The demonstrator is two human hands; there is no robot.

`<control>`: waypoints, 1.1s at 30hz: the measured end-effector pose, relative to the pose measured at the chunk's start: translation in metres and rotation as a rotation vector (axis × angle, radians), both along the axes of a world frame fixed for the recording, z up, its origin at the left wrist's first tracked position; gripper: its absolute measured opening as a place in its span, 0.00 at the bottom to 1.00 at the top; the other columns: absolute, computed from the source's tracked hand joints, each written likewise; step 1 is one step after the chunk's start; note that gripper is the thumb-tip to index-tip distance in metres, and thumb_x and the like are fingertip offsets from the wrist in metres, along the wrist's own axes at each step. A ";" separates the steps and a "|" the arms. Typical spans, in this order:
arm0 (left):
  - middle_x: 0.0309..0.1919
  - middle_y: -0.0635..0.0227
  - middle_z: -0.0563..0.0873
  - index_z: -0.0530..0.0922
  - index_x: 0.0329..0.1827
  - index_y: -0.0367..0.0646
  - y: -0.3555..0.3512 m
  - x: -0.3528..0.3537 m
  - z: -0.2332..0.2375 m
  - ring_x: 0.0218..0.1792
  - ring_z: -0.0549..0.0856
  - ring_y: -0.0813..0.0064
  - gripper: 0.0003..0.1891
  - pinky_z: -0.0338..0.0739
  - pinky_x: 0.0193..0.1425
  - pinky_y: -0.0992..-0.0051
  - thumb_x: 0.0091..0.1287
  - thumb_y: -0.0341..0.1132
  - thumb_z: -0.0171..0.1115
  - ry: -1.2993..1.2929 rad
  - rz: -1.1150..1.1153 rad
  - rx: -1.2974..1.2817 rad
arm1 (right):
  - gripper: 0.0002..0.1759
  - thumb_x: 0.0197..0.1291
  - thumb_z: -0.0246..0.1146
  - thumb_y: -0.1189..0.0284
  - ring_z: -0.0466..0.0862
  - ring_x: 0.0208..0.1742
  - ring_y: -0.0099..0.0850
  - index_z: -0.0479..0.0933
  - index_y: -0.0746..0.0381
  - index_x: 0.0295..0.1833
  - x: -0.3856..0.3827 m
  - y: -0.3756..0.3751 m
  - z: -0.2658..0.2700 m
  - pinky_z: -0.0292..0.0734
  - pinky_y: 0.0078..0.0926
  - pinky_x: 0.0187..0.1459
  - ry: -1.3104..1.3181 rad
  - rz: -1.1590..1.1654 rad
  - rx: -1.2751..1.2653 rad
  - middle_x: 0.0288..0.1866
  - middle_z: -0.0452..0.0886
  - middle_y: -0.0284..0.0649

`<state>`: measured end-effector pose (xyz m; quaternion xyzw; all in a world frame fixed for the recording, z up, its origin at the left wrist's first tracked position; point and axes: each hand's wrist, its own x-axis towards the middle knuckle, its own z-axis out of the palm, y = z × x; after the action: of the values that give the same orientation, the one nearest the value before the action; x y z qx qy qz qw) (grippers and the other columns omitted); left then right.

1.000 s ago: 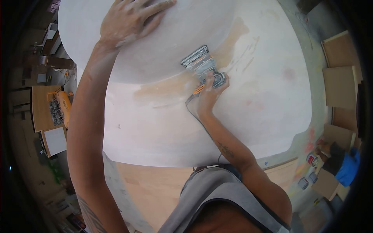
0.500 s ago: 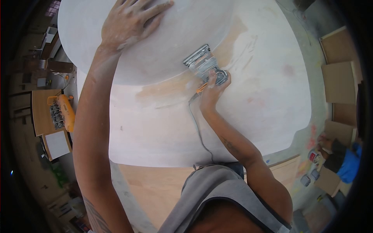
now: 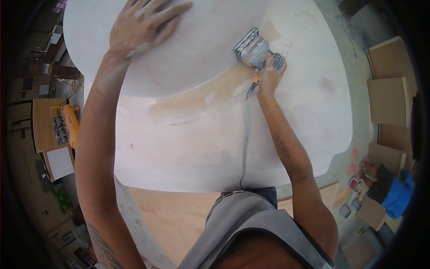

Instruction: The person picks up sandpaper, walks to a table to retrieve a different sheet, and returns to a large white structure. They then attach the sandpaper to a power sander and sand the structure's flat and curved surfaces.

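Note:
A large white curved panel (image 3: 188, 148) with tan filler patches (image 3: 192, 96) fills the middle of the view. Flat on its upper left part, with fingers spread, rests my left hand (image 3: 141, 29). My right hand (image 3: 271, 74) is wrapped round the rear grip of a grey sander (image 3: 256, 49), whose pad lies against the panel by the upper end of the filler. From the sander's orange-marked cord end, a grey cable (image 3: 246, 139) runs down over the panel to my waist.
At the left, an orange compressor (image 3: 70, 125) is beside a wooden board (image 3: 45, 116). Cardboard-coloured panels (image 3: 389, 102) lean at the right. Lower right, a person in blue (image 3: 397, 195) crouches near a paint can (image 3: 354, 183) and small tins (image 3: 345, 210).
My right hand and the sander have moved up and to the right over the panel, pulling the cable straighter. My left hand remains spread on the panel.

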<state>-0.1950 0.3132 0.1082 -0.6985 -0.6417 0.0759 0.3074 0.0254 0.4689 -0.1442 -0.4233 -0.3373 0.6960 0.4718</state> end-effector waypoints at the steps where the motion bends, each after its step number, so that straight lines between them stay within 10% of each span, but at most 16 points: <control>1: 0.75 0.66 0.79 0.89 0.62 0.60 -0.006 -0.001 -0.003 0.79 0.74 0.60 0.21 0.61 0.86 0.52 0.64 0.40 0.67 0.007 0.001 0.003 | 0.36 0.74 0.67 0.68 0.78 0.26 0.27 0.56 0.60 0.79 0.000 0.002 0.000 0.75 0.25 0.24 -0.024 0.010 0.014 0.49 0.80 0.44; 29: 0.74 0.62 0.80 0.86 0.66 0.60 0.016 0.010 0.038 0.77 0.75 0.56 0.24 0.65 0.84 0.48 0.64 0.42 0.65 0.045 0.019 -0.027 | 0.37 0.73 0.67 0.65 0.79 0.53 0.31 0.55 0.54 0.79 0.032 -0.053 0.036 0.81 0.31 0.35 0.067 0.239 -0.226 0.58 0.77 0.46; 33: 0.74 0.63 0.79 0.85 0.66 0.60 -0.018 0.007 0.038 0.78 0.75 0.56 0.24 0.65 0.84 0.48 0.65 0.42 0.65 0.044 0.014 -0.015 | 0.34 0.72 0.63 0.67 0.80 0.35 0.30 0.57 0.53 0.77 0.025 -0.045 0.029 0.78 0.29 0.28 0.089 0.161 -0.194 0.53 0.79 0.43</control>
<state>-0.1879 0.2949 0.1464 -0.6946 -0.6389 0.0984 0.3156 0.0499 0.4242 -0.1148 -0.4071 -0.2801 0.7792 0.3856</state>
